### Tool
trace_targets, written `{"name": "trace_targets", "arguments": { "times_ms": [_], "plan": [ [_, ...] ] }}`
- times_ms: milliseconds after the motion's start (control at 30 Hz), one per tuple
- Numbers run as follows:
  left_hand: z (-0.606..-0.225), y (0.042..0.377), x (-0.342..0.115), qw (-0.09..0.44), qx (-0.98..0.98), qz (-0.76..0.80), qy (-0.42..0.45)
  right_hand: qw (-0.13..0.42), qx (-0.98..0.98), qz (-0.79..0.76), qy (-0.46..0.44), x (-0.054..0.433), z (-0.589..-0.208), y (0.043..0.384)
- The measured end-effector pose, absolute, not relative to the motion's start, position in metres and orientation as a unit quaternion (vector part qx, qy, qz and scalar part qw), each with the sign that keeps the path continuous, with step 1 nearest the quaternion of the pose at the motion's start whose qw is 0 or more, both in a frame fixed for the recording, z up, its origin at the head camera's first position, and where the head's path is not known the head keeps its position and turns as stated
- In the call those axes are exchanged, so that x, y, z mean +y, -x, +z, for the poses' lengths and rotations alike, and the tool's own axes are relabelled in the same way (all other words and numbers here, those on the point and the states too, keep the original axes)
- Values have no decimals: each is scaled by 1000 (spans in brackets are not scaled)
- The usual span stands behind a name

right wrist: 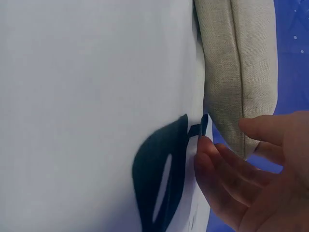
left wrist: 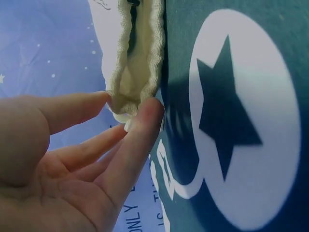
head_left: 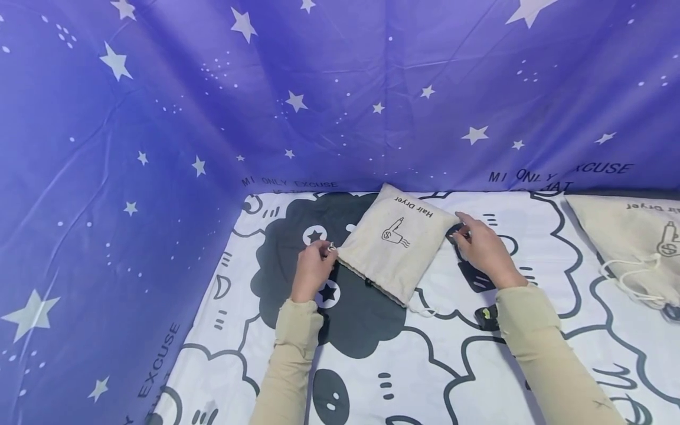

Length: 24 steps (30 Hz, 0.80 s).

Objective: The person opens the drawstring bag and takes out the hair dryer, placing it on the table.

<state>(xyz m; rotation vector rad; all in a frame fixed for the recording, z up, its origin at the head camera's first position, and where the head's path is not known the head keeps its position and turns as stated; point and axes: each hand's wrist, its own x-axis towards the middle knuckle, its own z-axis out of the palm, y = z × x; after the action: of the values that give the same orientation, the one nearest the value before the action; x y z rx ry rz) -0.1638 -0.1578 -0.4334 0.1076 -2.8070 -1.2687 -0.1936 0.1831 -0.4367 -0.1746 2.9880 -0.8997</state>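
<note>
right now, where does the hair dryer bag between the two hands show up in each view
Head: the bag lies near the middle, between left hand and right hand.
Left wrist: the bag is at the top, left of centre, open mouth showing.
Right wrist: the bag is upper right, one corner by the hand.
Shared landmark: blue-purple fabric, background in head, left in left wrist, right in right wrist.

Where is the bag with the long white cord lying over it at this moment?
In the head view, that bag lies at the right edge, partly cut off, to the right of the right hand and the other bag.
</note>
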Motion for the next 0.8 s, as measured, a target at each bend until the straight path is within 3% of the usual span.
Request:
{"name": "trace_targets", "arguments": {
  "times_ms": [367,800],
  "plan": [
    [-437,172,-152,43,-905,-422,-30,-55,949,-309,16,180,-433,199],
    [-435,182,-156,70,-900,-430,-24,-74,950,-305,1,190,-435,195]
  ]
}}
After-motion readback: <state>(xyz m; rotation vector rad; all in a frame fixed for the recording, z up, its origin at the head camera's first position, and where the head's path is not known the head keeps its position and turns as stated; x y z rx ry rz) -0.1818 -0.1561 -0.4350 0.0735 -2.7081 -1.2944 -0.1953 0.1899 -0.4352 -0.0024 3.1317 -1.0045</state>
